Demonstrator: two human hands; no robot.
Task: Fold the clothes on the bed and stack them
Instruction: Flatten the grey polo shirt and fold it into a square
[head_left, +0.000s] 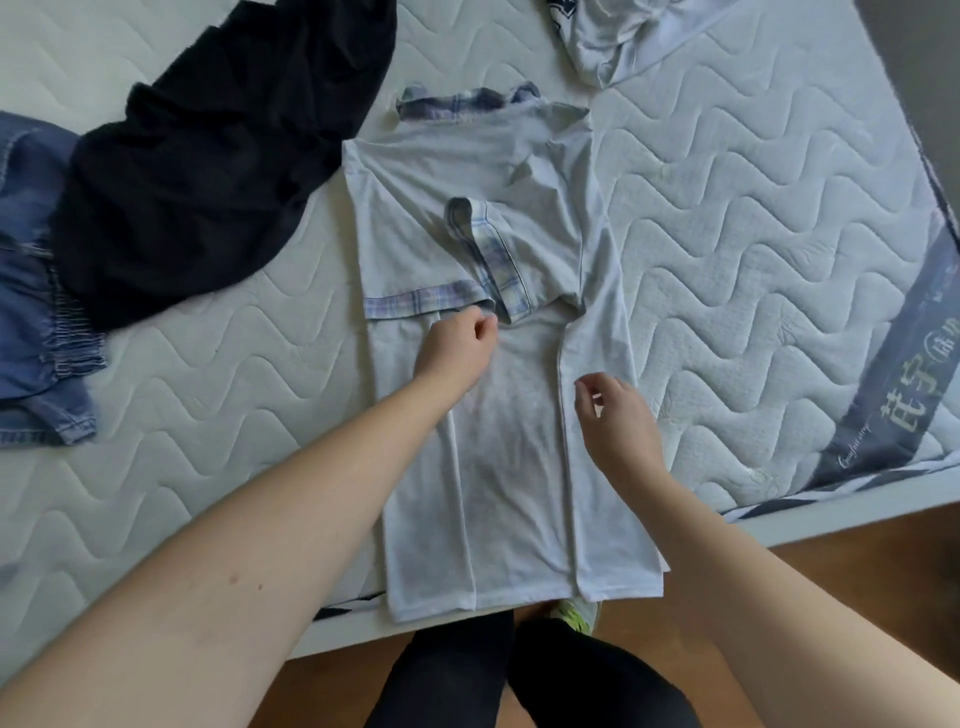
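Far left: denim garment and black garment, unfolded, awaiting turn. Centre of bed: pale shirt, sides folded inward. Left hand pinches plaid sleeve cuff, apparently tucking it. Right hand loosely curled, empty, above right fold.

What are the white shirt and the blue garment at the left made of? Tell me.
White shirt: thin matte knit, probably cotton jersey, going by its soft creases; cuffs are woven plaid. Blue garment: looks like denim, with a faded wash and pale stitching.
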